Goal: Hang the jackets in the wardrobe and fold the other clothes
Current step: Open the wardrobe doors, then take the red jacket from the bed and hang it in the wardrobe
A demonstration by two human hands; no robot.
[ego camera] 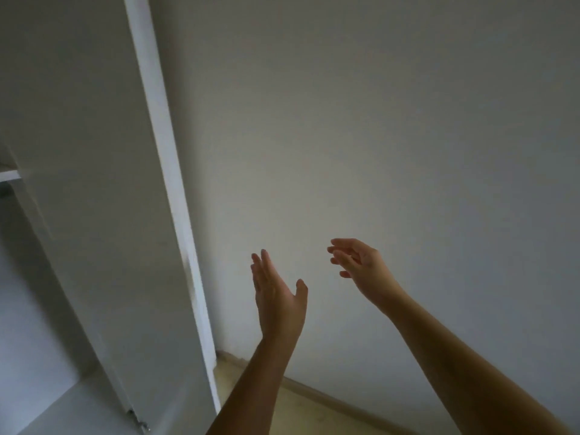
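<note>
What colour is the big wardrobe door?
The wardrobe door is plain white, clearest in the head view.

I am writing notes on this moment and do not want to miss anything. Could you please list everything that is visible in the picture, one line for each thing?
wardrobe: one, white, far left, its inside partly seen
shelf: one, white, inside the wardrobe at the left edge
wardrobe door: one, white, left of the middle, standing open
metal fitting: one, grey, at the bottom corner of the door
wall: one, pale grey-white, middle and right
skirting board: one, light, where the wall meets the floor
floor: one, pale yellowish, bottom middle
left hand: one, raised before the wall, fingers straight, holding nothing
right hand: one, raised to its right, fingers relaxed, holding nothing
</note>
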